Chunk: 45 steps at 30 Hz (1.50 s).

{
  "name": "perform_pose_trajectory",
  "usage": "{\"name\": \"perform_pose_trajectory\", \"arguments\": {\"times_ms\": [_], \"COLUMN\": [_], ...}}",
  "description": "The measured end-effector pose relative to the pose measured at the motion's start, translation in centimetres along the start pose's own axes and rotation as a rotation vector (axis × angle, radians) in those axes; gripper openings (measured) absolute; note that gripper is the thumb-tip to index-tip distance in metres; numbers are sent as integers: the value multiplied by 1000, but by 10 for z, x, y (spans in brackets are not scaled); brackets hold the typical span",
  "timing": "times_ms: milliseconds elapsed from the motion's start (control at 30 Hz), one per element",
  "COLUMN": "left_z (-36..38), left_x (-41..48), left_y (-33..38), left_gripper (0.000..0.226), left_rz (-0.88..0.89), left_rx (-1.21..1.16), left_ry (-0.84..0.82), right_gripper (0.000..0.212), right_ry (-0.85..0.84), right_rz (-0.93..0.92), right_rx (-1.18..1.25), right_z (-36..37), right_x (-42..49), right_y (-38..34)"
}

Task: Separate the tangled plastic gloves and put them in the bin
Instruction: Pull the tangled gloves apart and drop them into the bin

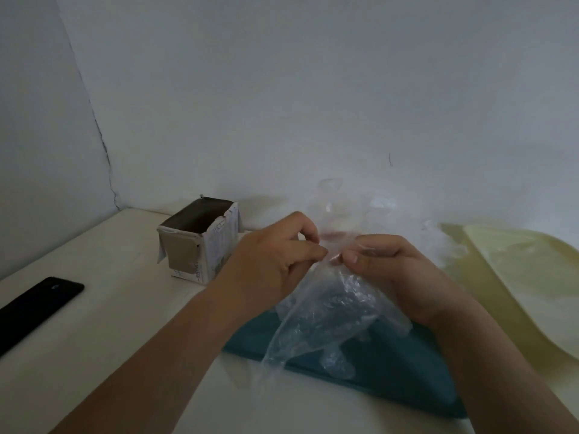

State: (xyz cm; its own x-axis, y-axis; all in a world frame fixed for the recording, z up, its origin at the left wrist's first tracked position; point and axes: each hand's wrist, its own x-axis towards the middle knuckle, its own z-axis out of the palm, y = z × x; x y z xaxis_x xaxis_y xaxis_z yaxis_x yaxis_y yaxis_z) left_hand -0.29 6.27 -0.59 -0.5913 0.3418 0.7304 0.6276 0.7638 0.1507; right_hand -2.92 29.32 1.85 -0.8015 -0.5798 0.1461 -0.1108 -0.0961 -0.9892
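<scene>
Head view: both forearms reach in from the bottom edge and meet just right of the frame's centre. The left hand is raised off the table, back of the hand toward the camera, with fingers curled and thumb and forefinger pinching a fold of the gloves. The right hand sits just beside it, thumb tips nearly touching, its fingers curled round the same clear plastic. Part of the tangle rises above the hands against the wall. The rest hangs below them as a crumpled, translucent bundle whose lower end reaches a teal mat at lower right. The bin, an open cardboard box, stands on the table left of the hands, near the left hand but apart from it. A black phone lies at the left edge. A pale yellow sheet lies at the right.
</scene>
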Motion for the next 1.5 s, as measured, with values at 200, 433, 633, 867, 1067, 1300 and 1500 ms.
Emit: {"name": "perform_pose_trajectory", "arguments": {"times_ms": [200, 433, 633, 867, 1067, 1300, 1500], "left_z": [12, 16, 15, -6, -10, -14, -10], "left_x": [-4, -5, -10, 8, 9, -3, 1], "left_y": [7, 12, 7, 6, 15, -3, 16], "left_gripper": [20, 27, 27, 68, 27, 16, 15], "left_rz": [-17, -16, -23, -859, -806, -932, -942], "left_rx": [-8, 74, 14, -963, -1322, -992, -1209], "left_ry": [-122, -73, 30, 38, -140, -164, -128], "right_gripper": [17, 22, 19, 31, 54, 28, 17], "right_ry": [114, 228, 411, 195, 84, 75, 234], "right_rz": [-101, -121, -77, -119, -116, -83, -120], "right_rx": [-5, -136, 24, 55, 110, 58, -20], "right_z": [-5, -2, -4, -2, 1, -2, 6], "right_x": [4, 7, 6, 2, 5, 1, -3], "right_y": [5, 3, 5, -2, 9, 0, -6]}}
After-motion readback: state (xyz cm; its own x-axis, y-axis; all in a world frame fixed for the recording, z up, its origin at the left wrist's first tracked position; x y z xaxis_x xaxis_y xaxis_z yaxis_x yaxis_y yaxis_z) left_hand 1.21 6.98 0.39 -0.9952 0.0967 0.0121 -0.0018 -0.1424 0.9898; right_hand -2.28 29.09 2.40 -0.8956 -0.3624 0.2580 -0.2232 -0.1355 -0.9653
